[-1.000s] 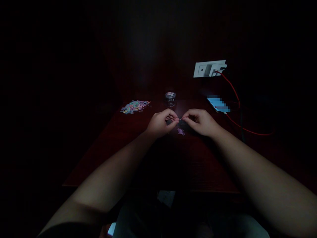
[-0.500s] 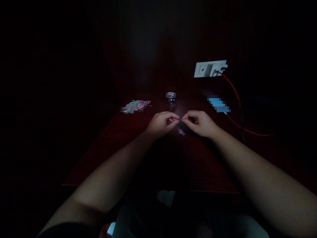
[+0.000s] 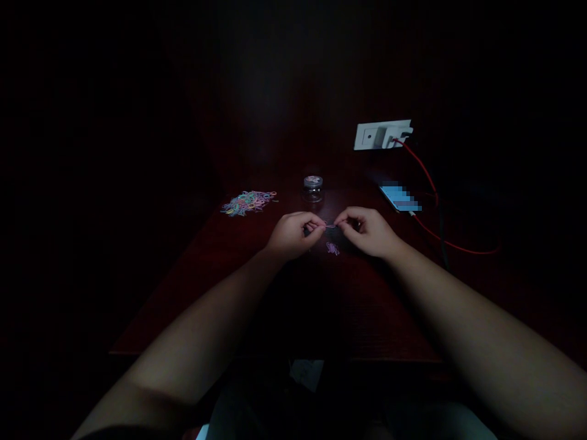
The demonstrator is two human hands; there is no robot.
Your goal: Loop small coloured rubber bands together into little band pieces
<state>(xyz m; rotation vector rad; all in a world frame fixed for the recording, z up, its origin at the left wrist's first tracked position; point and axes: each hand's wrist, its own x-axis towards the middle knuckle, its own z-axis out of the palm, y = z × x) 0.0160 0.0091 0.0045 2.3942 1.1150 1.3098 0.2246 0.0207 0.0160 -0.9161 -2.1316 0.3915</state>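
Observation:
My left hand (image 3: 297, 233) pinches a thin pinkish-purple rubber band (image 3: 330, 226) between thumb and fingers. The band stretches toward my right hand (image 3: 365, 230), whose thumb and forefinger are closed at its other side; whether they touch the band is hard to tell in the dim light. Just below the hands, a small heap of purple rubber bands (image 3: 332, 249) lies on the dark red table (image 3: 192, 293). Farther left sits a larger pile of mixed-colour rubber bands (image 3: 250, 203).
A small clear round jar (image 3: 313, 189) with a lid stands behind the hands. At right lies a phone (image 3: 400, 198) joined by a red cable (image 3: 458, 247) to a charger in the wall socket (image 3: 383, 135). Everything around is very dark.
The two hands have drawn slightly apart, and a pinkish-purple band now shows between them. The whole view has shifted a little.

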